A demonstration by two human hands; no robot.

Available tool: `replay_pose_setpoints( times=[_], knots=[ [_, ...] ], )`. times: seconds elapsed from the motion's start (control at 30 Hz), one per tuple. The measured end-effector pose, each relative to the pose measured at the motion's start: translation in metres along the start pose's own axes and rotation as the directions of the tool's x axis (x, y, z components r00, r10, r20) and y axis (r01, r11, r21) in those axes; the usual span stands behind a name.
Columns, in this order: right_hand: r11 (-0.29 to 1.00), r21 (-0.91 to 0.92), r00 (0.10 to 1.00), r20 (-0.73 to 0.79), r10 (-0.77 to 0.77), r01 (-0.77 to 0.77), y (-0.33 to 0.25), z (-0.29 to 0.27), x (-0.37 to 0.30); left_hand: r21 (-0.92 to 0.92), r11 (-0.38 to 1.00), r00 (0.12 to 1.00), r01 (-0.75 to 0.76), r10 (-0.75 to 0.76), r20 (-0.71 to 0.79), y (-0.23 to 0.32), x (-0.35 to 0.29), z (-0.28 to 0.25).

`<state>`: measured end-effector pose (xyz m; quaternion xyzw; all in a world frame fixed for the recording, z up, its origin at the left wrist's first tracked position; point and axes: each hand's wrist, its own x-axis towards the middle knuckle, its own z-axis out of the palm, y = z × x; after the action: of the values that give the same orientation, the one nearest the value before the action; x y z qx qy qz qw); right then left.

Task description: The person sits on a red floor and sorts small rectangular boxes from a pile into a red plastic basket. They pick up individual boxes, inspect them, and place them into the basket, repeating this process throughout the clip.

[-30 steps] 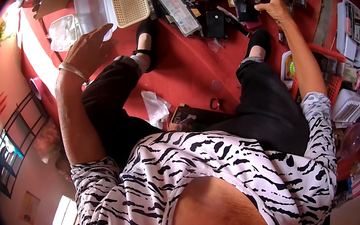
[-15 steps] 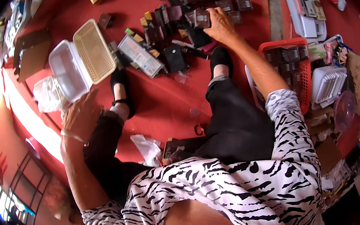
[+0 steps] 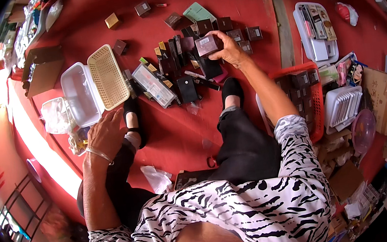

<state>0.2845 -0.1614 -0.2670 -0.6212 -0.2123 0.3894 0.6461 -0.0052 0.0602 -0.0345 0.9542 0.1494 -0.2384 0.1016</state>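
Note:
My right hand [image 3: 231,52] grips a small dark brown box [image 3: 207,45] by its right side, with the thumb below and fingers above. That box is tilted, its pale label facing up, over a pile of similar boxes and slim cartons. Beneath it in the pile lie a black flat pouch [image 3: 187,89] and a clear-topped long pack [image 3: 154,85]. My left hand [image 3: 106,132] hovers by my left knee with its fingers stretched out, holding nothing. Nearest to it are a white plastic basket [image 3: 82,94] and a cream perforated basket [image 3: 109,78].
At my right stands a red basket [image 3: 318,103] filled with brown boxes, beside white slatted trays [image 3: 344,105] and a cardboard sheet [image 3: 381,94]. Farther off lies a white tray of packages [image 3: 320,51]. An open carton [image 3: 43,70] sits at the left, near a white plastic bag [image 3: 56,115].
The brown box has come up from the pile in my right hand, turning its labelled side into view. My left hand has moved inward, to the right. The whole view has shifted slightly.

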Motion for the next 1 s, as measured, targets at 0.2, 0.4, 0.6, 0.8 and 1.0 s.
replay_pose_setpoints(
  times=[0.2, 0.4, 0.6, 0.8, 1.0],
  knots=[
    [0.914, 0.381, 0.936, 0.352, -0.005, -0.139, -0.060, 0.045, -0.011, -0.079, 0.992, 0.948, -0.100, 0.071, -0.309, 0.035, 0.020, -0.002],
    [0.925, 0.341, 0.917, 0.399, 0.018, -0.167, -0.071, 0.079, -0.023, -0.108, 0.987, 0.975, -0.120, 0.097, -0.198, 0.066, 0.018, 0.000],
    [0.994, 0.085, 0.927, 0.374, 0.037, -0.074, -0.085, 0.104, -0.045, -0.068, 0.971, 0.962, -0.231, 0.217, -0.168, 0.081, 0.016, 0.002],
    [0.947, 0.281, 0.865, 0.502, -0.006, -0.156, -0.103, 0.110, -0.055, -0.069, 0.981, 0.970, -0.183, 0.169, -0.174, 0.078, 0.020, 0.015],
    [0.896, 0.432, 0.944, 0.325, -0.053, -0.099, -0.113, 0.087, -0.052, -0.640, -0.763, 0.991, 0.091, 0.135, -0.020, 0.048, 0.029, -0.003]
  ],
)
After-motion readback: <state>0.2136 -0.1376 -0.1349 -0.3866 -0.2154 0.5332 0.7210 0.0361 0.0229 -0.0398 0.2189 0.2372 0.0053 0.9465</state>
